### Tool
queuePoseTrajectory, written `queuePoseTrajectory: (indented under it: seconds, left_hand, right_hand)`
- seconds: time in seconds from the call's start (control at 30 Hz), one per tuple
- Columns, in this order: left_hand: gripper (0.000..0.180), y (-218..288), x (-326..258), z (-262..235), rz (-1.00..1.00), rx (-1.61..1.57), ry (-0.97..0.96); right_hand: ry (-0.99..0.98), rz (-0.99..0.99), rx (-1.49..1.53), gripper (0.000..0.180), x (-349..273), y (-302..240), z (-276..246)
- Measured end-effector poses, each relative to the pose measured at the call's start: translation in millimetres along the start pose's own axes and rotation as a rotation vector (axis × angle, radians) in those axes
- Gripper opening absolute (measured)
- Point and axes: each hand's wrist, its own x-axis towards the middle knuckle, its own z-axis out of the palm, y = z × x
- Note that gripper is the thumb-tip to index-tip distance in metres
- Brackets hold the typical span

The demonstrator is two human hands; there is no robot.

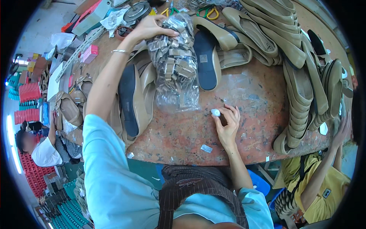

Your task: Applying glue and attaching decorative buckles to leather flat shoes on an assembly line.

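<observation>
One brown pinstriped apron (190, 173) over a light blue shirt is nearest, at the edge of the worn, reddish-brown table (175, 139). Just beyond that edge, the right hand (227, 124) has a narrow grip, thumb and fingertips pinching a small white thing (215, 112) with a rounded end; its full shape is hidden. A clear scrap (206, 148) lies on the wood near that wrist.

Farther in, left of the middle, lies a clear plastic bag (178, 102), packed in its upper and middle parts with shiny, metallic, buckle-like pieces (171, 68); its lower end is slack, crinkled film. The left hand (152, 28) reaches to its upper end, thumb and fingers closed over the film. I cannot tell whether the bag is lifted or resting.

Close beside it on the left, a beige shoe (129, 101) shows its dark sole; on the right, another dark-soled shoe (207, 59) leans near more beige flats. Along the right side, nested beige shoes (299, 101) form long rows.

Beyond, to the left, sits a small pink box (90, 54), its contents hidden. Toward the far edge are a round metal container (136, 12), its inside unclear, and yellow-handled scissors (212, 13).
</observation>
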Motion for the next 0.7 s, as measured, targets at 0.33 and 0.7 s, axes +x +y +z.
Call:
queuePoseTrajectory:
  seconds: [0.33,0.7]
  left_hand:
    - [0.067,142.6,-87.0,-80.2,0.236,0.272,0.545]
    - [0.055,164.2,-100.4,-133.6,0.248,0.008,0.667]
  right_hand:
    - [0.019,-0.011,-0.053,0.018,1.3,0.4,0.0]
    - [0.023,-0.005,-0.062,0.017,1.4,1.8,-0.9]
